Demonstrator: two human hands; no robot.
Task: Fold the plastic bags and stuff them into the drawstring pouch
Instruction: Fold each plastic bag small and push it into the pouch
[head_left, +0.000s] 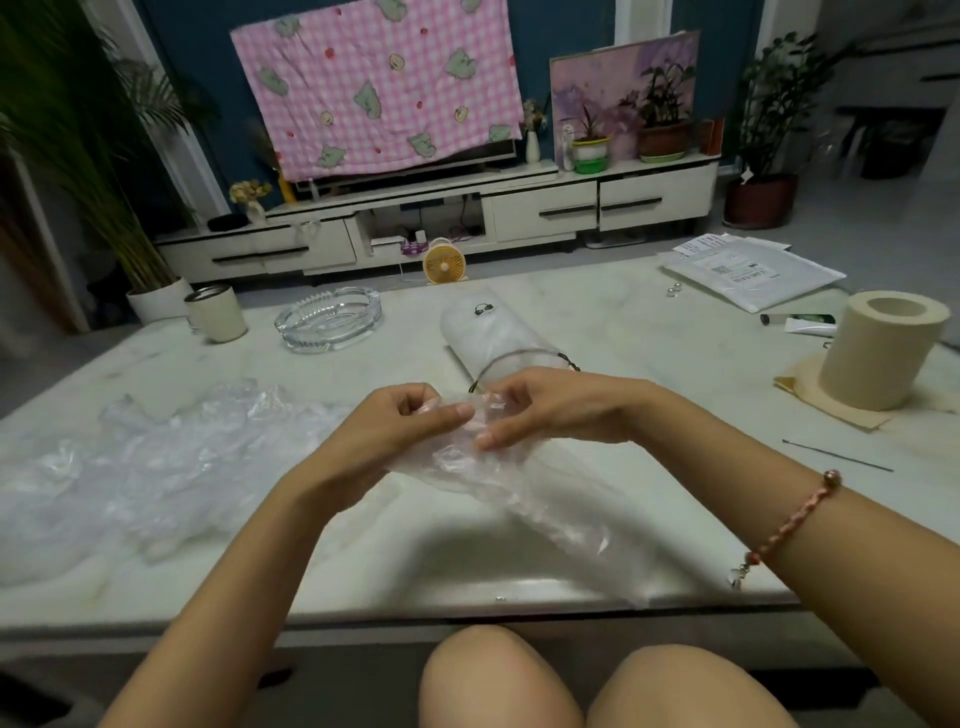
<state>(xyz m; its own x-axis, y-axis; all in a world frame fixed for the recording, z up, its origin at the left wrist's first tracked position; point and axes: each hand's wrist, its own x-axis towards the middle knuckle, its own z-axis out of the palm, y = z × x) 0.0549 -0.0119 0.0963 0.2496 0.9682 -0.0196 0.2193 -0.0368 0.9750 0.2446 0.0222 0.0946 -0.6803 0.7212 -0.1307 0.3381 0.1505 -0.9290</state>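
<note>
Two grips pinch one bag (545, 504) at mid-frame: our left grip (400, 426) and right grip (550, 410) hold its upper end, the rest trailing lower right. Just above, on the worktop (675, 364), lies the pouch (483, 332), long axis up-left, mouth facing us, nearest our right grip.

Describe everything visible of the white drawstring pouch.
The white translucent drawstring pouch lies on its side on the pale table, looking full. Its open mouth, rimmed by a dark cord, faces the person; a small dark logo marks its far end. The left hand and right hand, pinching a clear plastic bag, hide its lower rim.
</note>
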